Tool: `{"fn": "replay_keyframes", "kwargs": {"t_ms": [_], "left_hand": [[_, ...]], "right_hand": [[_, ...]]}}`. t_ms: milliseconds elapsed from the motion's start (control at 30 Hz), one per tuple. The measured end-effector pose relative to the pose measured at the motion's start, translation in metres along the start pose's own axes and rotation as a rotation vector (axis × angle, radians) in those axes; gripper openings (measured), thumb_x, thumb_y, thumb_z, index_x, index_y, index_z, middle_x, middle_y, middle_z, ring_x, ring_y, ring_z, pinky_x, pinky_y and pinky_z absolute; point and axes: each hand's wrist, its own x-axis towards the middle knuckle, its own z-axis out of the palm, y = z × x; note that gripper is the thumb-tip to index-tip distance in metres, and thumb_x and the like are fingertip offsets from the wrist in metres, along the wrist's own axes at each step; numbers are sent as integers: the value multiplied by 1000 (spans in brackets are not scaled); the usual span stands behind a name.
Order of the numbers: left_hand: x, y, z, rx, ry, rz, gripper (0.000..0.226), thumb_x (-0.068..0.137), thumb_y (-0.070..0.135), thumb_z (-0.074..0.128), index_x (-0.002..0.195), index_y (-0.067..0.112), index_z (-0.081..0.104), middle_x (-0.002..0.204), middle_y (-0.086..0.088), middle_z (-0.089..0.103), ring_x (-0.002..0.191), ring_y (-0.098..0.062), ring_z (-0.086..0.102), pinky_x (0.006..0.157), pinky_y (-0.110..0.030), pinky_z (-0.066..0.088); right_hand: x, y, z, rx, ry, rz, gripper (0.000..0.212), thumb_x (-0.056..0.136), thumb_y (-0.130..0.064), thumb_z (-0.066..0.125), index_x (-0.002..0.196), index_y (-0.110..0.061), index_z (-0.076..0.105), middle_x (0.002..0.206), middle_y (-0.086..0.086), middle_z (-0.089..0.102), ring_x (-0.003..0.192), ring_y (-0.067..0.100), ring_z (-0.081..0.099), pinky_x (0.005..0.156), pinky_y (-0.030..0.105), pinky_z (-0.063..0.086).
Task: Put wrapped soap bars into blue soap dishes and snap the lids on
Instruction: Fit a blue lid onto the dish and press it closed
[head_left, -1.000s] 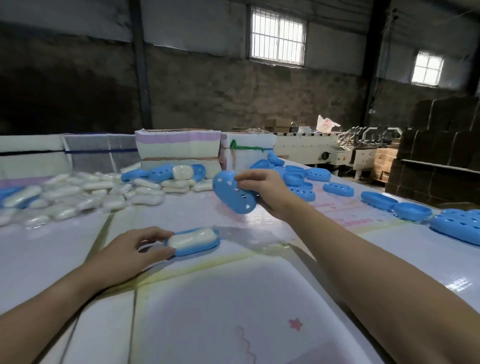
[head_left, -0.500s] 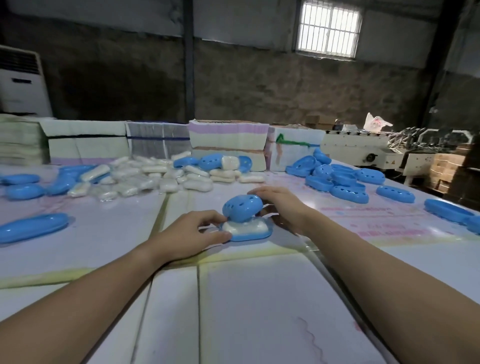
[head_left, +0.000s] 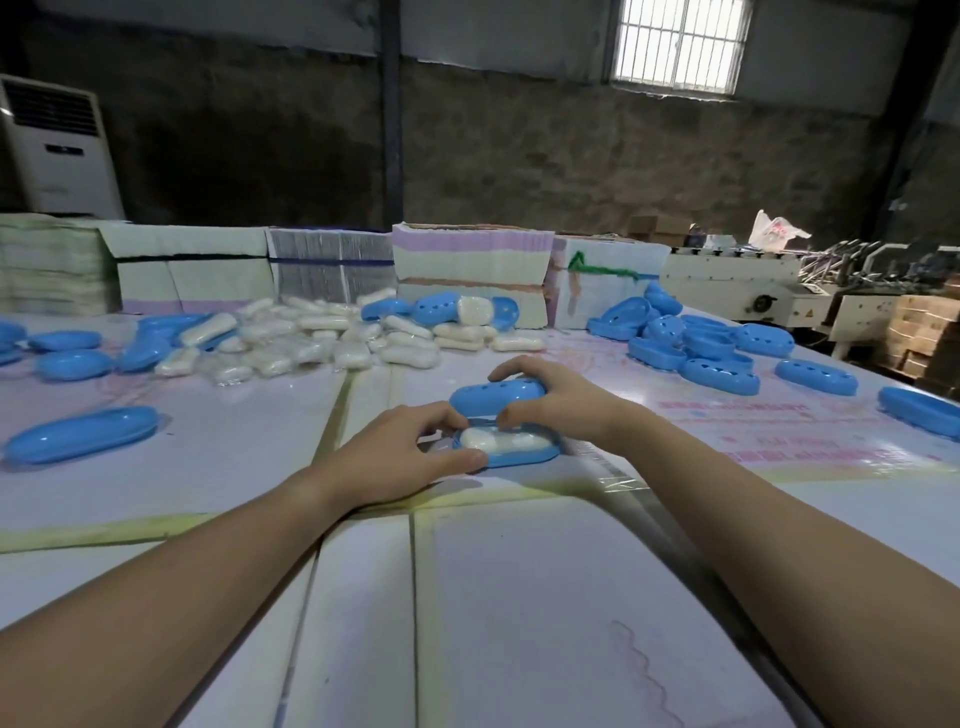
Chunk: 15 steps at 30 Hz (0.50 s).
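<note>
The step in hand is closing one dish: a wrapped soap bar (head_left: 506, 440) already lies in a blue soap dish (head_left: 524, 457) on the worktop (head_left: 519, 597) between the two hands, and the lid (head_left: 496, 397) hangs just above it, not yet seated. The right hand (head_left: 558, 400) has its fingers curled over the lid's right end, thumb underneath, holding it tilted so the far edge sits higher than the near one. The left hand (head_left: 410, 452) steadies the dish, thumb pressed along its near rim and fingers curled up to the lid's left end; whether those fingers actually touch the lid I cannot tell. As I judge it, the next move calls for lining the lid's oval rim up with the dish rim, lowering it level, then pressing down at both ends until it snaps, with the left hand keeping the dish from sliding on the smooth sheet. Beyond the left hand lies a heap of wrapped bars (head_left: 332, 343); beyond the right hand, a pile of loose lids and dishes (head_left: 696, 343); a closed dish (head_left: 80, 434) sits well out to the left. Pink printing runs across the worktop sheet just right of the right hand (head_left: 769, 410), but it is too blurred to read, and no brand shows on soap or dishes.
</note>
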Motion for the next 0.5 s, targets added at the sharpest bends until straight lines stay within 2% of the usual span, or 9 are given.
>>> {"fn": "replay_keyframes", "kwargs": {"t_ms": [100, 267, 433, 500], "left_hand": [[1, -2, 1, 25, 10, -27, 48, 64, 84, 63, 99, 52, 56, 109, 28, 60, 105, 4, 56, 88, -25, 51], [0, -3, 0, -41, 11, -66, 39, 69, 72, 71, 96, 48, 56, 105, 33, 57, 104, 11, 51, 81, -15, 45], [-1, -3, -1, -89, 16, -78, 41, 75, 57, 77, 103, 43, 50, 111, 29, 56, 107, 15, 50, 78, -7, 41], [0, -3, -2, -108, -2, -89, 44, 77, 53, 78, 107, 43, 47, 115, 25, 56, 109, 12, 51, 80, -7, 42]], "right_hand": [[-12, 8, -11, 196, -72, -25, 44, 67, -19, 77, 104, -39, 66, 116, 2, 56, 99, 20, 59, 78, 26, 56], [-21, 20, -16, 159, -199, -39, 47, 66, -21, 80, 106, -41, 64, 118, 3, 57, 102, 24, 61, 82, 28, 56], [-20, 18, -10, 150, -168, -68, 41, 65, -27, 81, 100, -43, 65, 111, -3, 63, 98, 20, 65, 85, 31, 57], [-19, 15, -5, 151, -152, -85, 41, 64, -25, 79, 100, -41, 66, 112, -2, 63, 99, 21, 65, 86, 33, 57]]}}
